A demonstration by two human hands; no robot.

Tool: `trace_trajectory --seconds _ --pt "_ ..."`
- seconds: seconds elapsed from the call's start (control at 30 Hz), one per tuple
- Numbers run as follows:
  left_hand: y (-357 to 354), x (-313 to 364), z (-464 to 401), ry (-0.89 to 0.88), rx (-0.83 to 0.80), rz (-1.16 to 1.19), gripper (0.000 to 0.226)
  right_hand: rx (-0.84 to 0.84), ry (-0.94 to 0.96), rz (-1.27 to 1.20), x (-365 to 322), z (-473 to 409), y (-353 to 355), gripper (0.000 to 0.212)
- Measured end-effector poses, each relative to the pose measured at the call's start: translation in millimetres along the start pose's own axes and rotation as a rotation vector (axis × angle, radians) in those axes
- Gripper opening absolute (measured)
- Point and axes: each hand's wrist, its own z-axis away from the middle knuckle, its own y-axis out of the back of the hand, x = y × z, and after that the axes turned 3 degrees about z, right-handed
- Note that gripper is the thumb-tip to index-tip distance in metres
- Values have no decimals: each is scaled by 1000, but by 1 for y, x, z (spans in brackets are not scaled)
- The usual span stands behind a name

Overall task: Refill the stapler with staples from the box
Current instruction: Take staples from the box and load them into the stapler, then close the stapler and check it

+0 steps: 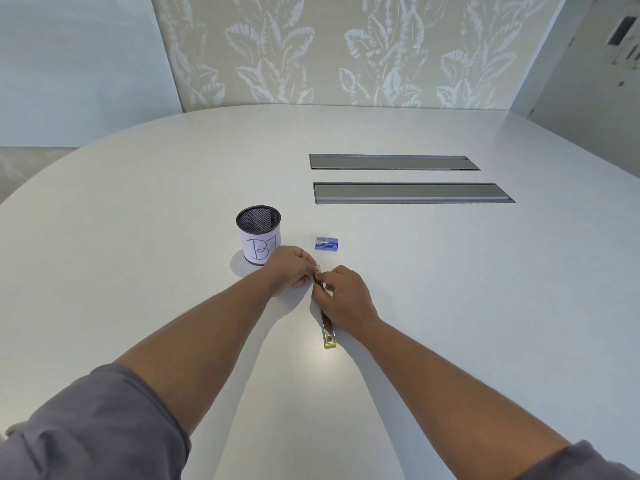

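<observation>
My left grip (290,270) pinches the far end of the opened stapler (325,325) lying on the surface (450,289); my right grip (344,299) pinches its middle; staple box (326,243) just beyond.

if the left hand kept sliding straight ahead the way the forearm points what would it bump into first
Probably the staple box. The left hand points up and to the right across the table, and the box lies just beyond its fingertips in that line. The pen cup sits off to the left of it. Depth is hard to judge.
</observation>
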Motion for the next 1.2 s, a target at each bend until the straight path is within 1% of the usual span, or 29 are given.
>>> trace_trajectory --seconds 0.13,0.2,0.33,0.43,0.57,0.73,0.87,0.93,1.1,1.2 --pt "4 -2 2 -14 -47 4 10 -38 -44 -46 2 -2 3 46" --pt "6 -3 3 -30 -69 -7 16 -41 -68 -74 2 -1 3 59" --pt "5 -5 4 -51 -70 -34 21 -20 -61 -63 3 2 2 70" --pt "3 -4 3 -47 -60 -45 22 -15 -52 -56 4 3 1 73" --pt "-1 -2 2 -25 -36 -56 17 -4 -48 -48 4 3 0 70" --pt "-3 1 2 -15 -36 -56 18 -10 -50 -45 3 4 2 69" --pt "-2 -3 2 -19 -33 -42 23 -21 -108 -92 0 4 10 73" --pt "-1 -4 2 -23 -30 -29 26 -57 -135 -55 -3 6 15 78" --pt "-2 -5 3 -32 -11 -39 30 -285 -142 256 -16 12 28 96" --pt "-2 -5 3 -36 1 -48 31 -353 -140 316 -25 17 31 103"
